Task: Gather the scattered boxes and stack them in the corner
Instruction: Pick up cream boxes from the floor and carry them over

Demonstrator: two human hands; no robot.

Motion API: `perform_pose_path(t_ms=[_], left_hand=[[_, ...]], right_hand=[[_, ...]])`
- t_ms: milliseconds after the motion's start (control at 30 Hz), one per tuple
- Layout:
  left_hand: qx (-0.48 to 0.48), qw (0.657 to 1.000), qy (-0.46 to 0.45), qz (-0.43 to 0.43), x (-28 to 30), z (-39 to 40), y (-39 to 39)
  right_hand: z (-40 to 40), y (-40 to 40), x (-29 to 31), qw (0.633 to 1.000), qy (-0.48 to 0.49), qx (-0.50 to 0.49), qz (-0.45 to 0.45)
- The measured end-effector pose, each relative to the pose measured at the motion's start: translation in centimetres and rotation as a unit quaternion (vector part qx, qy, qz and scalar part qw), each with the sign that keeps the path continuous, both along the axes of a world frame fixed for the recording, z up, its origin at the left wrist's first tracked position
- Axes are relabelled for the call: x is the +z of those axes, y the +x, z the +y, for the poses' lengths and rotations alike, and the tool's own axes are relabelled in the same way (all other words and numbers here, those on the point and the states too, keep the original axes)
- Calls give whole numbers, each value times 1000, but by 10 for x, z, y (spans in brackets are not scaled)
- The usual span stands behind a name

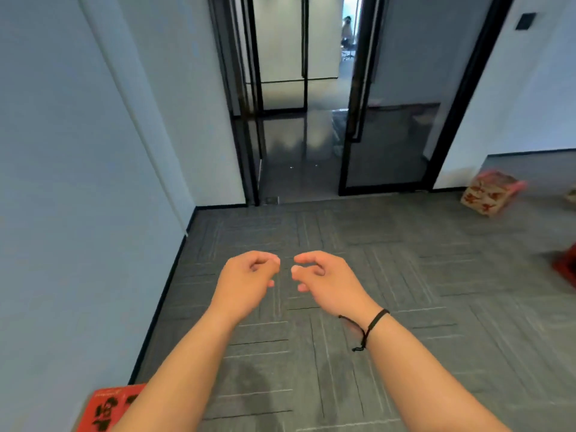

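A: Out over the grey carpet (pixel 311 353), both hands float in front of the person. The left hand (pixel 246 279) has its fingers loosely curled. It holds nothing. The right hand (pixel 324 277) is the same: soft curled fingers, nothing in them. A black string (pixel 372 325) is tied on the right wrist.

B: Where are the boxes?

A: I count three I can be sure of. A red box (pixel 107 406) sits low on the left, right by the wall (pixel 78 182) and partly hidden by the left arm. A pale box (pixel 489 194) with red marks and a pink top sits far off on the right, near the other wall. A second red box (pixel 565 263) peeks in at the right edge. There is also a tiny pale bit at the far right edge. I cannot tell what it is.

B: Are they stacked yet?

A: No. Each box lies alone, well apart from the others. I think the job is near its start, or the person is between trips. I cannot tell which corner is meant. The corner by the glass door (pixel 389 120) has no box in it.

B: So what is left?

A: Almost all of it, I think. Pick up each box, carry it over, and pile them up.
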State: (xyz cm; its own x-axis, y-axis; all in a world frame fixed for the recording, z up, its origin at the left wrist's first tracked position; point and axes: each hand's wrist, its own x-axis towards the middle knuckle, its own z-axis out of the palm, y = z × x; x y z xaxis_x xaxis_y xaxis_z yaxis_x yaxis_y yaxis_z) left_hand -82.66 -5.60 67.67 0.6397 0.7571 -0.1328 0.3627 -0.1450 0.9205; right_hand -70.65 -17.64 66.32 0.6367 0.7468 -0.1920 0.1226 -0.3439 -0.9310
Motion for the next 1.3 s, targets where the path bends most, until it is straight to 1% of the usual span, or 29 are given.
perform_pose_path(t_ms=[100,233,367,567,700,833,967,1067,1133,1200,1300], left_hand=[[-27,998,-60,-14,2,-70,76],[-77,993,-85,-40,1,-162,175],[-141,984,-102,-24,-4,-241,249],[-198,973,-121,-13,-18,-313,352],[-252,956,-149,-1,-35,-352,429],[-291,942,-167,-13,-40,-381,536],[-346,922,-172,-11,-43,-394,637],[-373,913,-163,-1,-37,-392,704],[-385,909,-162,-8,-32,-394,750],[-382,910,-160,-11,-30,-397,793],[-395,904,-163,-8,-37,-407,840]], right_hand=[[-86,66,-6,997,-9,-70,10],[-195,153,-12,985,-5,-170,16],[-286,205,-10,963,10,-266,33],[-382,261,-23,923,51,-378,55],[-439,300,-31,892,36,-445,66],[-474,372,-24,858,30,-510,44],[-471,459,-15,839,41,-541,35],[-457,522,-1,835,44,-547,44],[-455,561,6,830,62,-553,42],[-459,593,7,820,79,-564,51],[-468,631,0,798,96,-588,90]])
